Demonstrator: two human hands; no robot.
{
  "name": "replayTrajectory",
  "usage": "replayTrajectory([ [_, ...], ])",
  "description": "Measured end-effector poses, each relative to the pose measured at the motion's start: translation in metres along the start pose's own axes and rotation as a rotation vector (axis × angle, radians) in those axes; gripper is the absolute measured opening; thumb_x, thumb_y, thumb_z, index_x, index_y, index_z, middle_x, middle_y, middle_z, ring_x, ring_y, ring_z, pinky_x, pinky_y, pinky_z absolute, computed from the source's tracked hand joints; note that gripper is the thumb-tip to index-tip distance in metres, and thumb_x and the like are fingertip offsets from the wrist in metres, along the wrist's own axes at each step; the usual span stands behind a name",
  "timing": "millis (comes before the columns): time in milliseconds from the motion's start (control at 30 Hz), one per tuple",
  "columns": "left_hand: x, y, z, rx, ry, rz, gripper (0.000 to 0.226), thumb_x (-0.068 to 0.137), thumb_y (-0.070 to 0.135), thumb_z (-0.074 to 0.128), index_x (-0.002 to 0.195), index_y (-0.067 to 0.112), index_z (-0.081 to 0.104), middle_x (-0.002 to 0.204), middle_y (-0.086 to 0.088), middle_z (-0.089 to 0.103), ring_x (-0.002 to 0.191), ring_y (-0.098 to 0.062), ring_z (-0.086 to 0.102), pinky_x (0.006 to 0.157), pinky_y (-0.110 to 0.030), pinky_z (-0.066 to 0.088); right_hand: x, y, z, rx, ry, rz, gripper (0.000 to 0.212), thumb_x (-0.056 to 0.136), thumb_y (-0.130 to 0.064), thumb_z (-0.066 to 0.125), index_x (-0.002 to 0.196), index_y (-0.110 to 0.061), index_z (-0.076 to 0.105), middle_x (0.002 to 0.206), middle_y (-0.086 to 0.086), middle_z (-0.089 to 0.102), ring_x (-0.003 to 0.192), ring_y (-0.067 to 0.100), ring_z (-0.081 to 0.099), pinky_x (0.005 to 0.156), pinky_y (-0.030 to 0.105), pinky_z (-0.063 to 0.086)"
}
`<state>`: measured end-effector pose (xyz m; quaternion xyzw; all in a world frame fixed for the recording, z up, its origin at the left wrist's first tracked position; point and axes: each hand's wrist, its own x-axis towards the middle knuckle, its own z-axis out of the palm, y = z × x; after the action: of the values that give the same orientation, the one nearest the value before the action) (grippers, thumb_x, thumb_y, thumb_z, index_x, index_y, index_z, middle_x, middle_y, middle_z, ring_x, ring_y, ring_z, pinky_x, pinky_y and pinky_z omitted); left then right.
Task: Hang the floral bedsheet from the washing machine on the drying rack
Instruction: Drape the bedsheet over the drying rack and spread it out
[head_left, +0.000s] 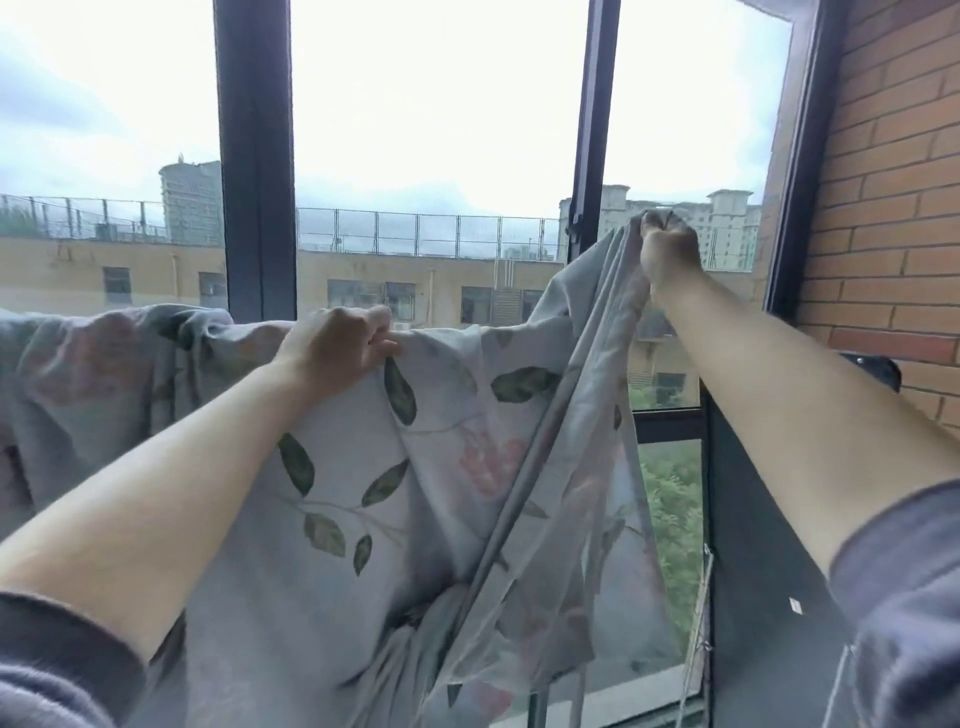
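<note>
Left hand grips the floral bedsheet along its top edge, right hand clenches a bunched corner high; drawing that corner outward should spread it flat.

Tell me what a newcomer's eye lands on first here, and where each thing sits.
The floral bedsheet fills the lower middle, grey with green leaves and pink blooms, stretched across the window. The left hand grips its top edge at centre, while the right hand holds a bunched corner higher up on the right. A red brick wall closes the right edge.
</note>
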<state>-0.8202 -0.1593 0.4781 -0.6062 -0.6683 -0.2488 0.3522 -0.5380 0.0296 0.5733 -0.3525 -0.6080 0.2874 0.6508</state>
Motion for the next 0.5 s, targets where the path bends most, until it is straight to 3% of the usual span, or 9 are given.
replayTrajectory([
  [67,0.001,-0.001,0.0,-0.076,0.084,-0.027,0.023,0.095,0.031,0.054,0.083,0.012,0.055,0.074,-0.012,0.064,0.064,-0.029,0.055,0.058,-0.032,0.032,0.007,0.001,-0.007,0.028,0.011,0.014,0.03,0.104,-0.03,0.035,0.122,-0.016,0.054,0.099,-0.004,0.053,0.084,0.009,0.055,0.044,0.004,0.039],
  [167,0.007,-0.002,0.005,-0.07,0.091,-0.098,0.023,0.098,0.026,0.049,0.083,0.009,0.053,0.075,-0.02,0.064,0.069,-0.037,0.06,0.059,-0.036,0.039,0.008,0.006,-0.016,0.075,0.037,0.06,0.036,0.104,-0.032,0.033,0.125,-0.011,0.052,0.087,-0.005,0.052,0.076,0.007,0.054,0.053,0.013,0.042],
  [333,0.029,-0.023,-0.001,-0.276,0.361,-0.636,0.028,0.1,0.022,0.041,0.105,-0.002,0.054,0.103,-0.029,0.062,0.099,-0.045,0.058,0.084,-0.047,0.046,0.015,0.021,-0.045,-0.008,0.124,0.075,0.039,0.104,-0.032,0.03,0.126,-0.008,0.052,0.104,0.001,0.053,0.096,0.015,0.049,0.078,0.021,0.038],
  [400,0.031,-0.029,0.001,-0.223,0.301,-0.695,0.029,0.1,0.022,0.04,0.108,-0.003,0.053,0.107,-0.031,0.061,0.103,-0.047,0.056,0.087,-0.048,0.046,0.01,0.029,-0.049,-0.036,0.093,0.096,0.038,0.104,-0.032,0.031,0.125,-0.01,0.053,0.109,0.003,0.055,0.101,0.017,0.052,0.085,0.024,0.041],
  [500,0.027,-0.012,0.006,-0.112,0.168,-0.608,0.027,0.098,0.021,0.04,0.106,0.0,0.054,0.105,-0.029,0.062,0.1,-0.046,0.058,0.082,-0.048,0.046,-0.001,0.042,-0.045,-0.034,-0.003,0.137,0.038,0.103,-0.033,0.034,0.129,-0.01,0.05,0.115,0.005,0.057,0.111,0.021,0.054,0.1,0.032,0.043],
])
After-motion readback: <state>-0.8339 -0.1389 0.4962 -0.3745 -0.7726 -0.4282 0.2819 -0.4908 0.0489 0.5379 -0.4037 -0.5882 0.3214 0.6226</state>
